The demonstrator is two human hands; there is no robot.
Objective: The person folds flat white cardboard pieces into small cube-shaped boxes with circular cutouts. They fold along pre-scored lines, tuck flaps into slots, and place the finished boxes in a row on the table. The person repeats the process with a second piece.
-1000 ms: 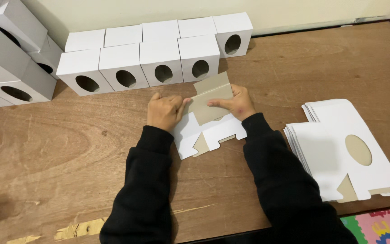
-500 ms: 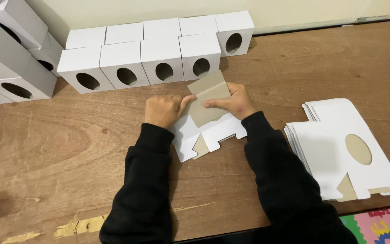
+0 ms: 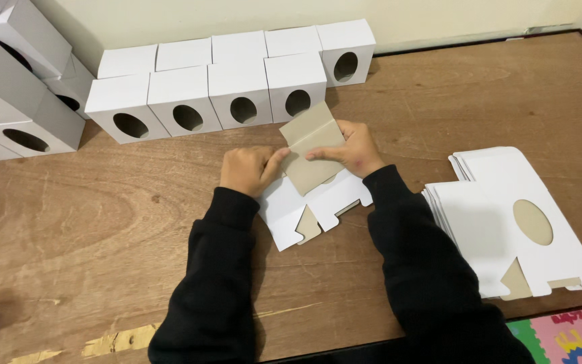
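A flat white box blank (image 3: 318, 199) lies on the brown worktop (image 3: 102, 222), just in front of the person, where both hands reach it. The left hand (image 3: 249, 170) presses its near part flat, fingers curled down on the card. The right hand (image 3: 348, 148) pinches the raised brown flap (image 3: 311, 155), bending it along its crease. Finished boxes (image 3: 237, 84) stand in rows behind; a pile of blanks (image 3: 506, 222) waits at the right.

Both arms wear long black sleeves reaching the wrists; the left hand (image 3: 247, 170) and right hand (image 3: 351, 149) are bare.
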